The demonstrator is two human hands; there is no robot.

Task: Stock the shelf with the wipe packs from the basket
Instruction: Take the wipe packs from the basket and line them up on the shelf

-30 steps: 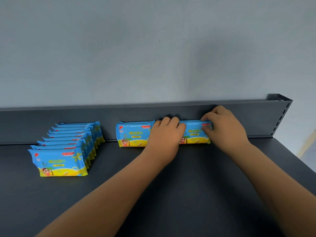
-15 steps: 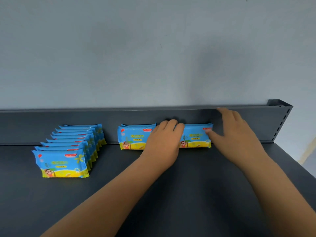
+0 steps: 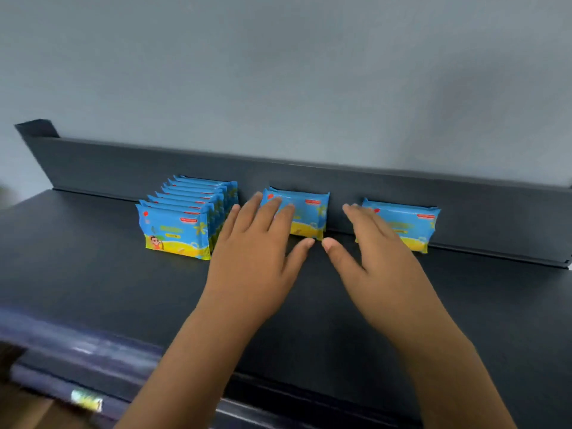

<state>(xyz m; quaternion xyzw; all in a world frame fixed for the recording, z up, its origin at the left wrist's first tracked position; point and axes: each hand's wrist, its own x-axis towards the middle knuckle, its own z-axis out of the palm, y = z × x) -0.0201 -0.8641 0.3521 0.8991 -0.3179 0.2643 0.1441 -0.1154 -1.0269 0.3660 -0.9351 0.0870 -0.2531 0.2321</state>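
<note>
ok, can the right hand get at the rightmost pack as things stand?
Probably yes. The right hand is open, fingers overlapping the left end of the rightmost pack, with nothing between them. Its top and right end are bare. The left hand is at the middle pack, out of the way.

— Where's the row [image 3: 185, 218]?
— Left on the dark shelf [image 3: 93, 274], blue-and-yellow packs upright, pressed face to back.
— And the rest?
— Middle pack [image 3: 309, 212] and right pack [image 3: 414, 224] (same print) stand upright against the back wall, well apart.
</note>
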